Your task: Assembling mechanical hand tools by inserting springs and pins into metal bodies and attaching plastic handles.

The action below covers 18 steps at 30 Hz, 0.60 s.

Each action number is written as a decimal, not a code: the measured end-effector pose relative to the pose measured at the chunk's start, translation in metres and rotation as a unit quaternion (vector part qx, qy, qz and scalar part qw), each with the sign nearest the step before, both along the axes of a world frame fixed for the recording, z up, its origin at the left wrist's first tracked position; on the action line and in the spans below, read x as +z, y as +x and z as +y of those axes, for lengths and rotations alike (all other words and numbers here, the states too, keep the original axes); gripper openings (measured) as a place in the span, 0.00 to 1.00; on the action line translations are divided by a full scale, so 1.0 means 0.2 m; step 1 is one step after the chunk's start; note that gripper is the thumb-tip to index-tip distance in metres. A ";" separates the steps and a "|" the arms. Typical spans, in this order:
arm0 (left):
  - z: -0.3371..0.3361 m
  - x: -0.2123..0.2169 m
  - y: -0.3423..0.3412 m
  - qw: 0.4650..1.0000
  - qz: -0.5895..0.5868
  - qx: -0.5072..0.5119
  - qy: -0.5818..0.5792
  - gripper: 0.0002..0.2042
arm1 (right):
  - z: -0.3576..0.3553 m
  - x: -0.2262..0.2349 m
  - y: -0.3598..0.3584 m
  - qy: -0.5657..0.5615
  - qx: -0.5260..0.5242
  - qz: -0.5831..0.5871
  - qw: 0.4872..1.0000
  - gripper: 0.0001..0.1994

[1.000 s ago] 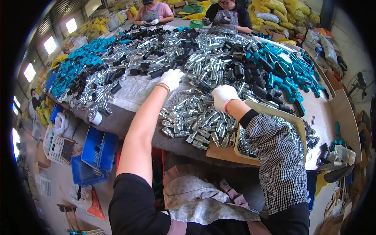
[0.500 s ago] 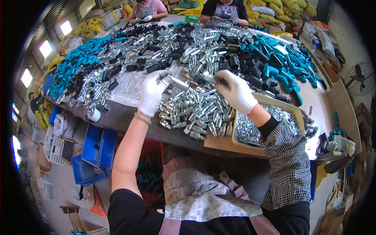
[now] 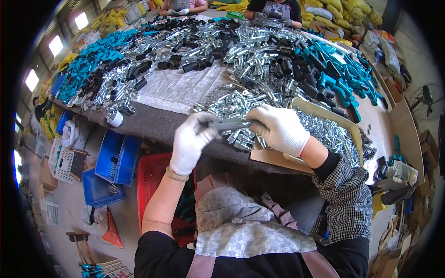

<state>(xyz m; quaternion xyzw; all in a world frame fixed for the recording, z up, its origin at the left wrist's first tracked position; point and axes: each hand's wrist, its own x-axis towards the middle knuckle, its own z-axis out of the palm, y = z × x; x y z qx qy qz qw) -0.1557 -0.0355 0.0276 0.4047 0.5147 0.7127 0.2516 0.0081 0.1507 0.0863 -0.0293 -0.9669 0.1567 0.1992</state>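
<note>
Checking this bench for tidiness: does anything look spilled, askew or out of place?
Mostly sorted heaps, but one white-ended part lies alone at the table's left edge, apart from the piles. The tan tray sits skewed and juts past the table's near edge. Both gloved hands, left hand and right hand, grip one metal piece.

left hand (image 3: 191, 144): white glove, wristband | right hand (image 3: 278, 129): white glove, checked sleeve | grey patterned apron

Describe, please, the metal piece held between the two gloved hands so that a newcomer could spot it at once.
Start at the long table heaped with silvery, black and teal parts, then come to its near edge, where the left hand and the right hand, both in white gloves, meet. The dull grey metal tube spans the gap between them, lifted above the pile rather than lying in it.
</note>
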 end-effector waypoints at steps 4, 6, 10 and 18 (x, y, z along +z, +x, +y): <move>-0.04 -0.01 0.05 0.950 0.272 -0.051 -0.147 0.17 | -0.15 -0.02 -0.11 0.015 0.015 -0.097 0.995 0.17; -0.07 -0.08 0.07 0.926 0.277 -0.093 -0.238 0.18 | -0.25 0.04 -0.21 0.024 0.022 -0.245 0.969 0.22; -0.16 -0.25 0.07 0.984 0.048 -0.094 -0.145 0.16 | 0.12 -0.03 -0.57 -0.075 0.102 -0.134 0.983 0.13; -0.23 -0.20 0.17 0.929 0.337 0.005 -0.154 0.18 | 0.33 -0.34 -1.26 0.295 -0.071 -0.273 0.913 0.17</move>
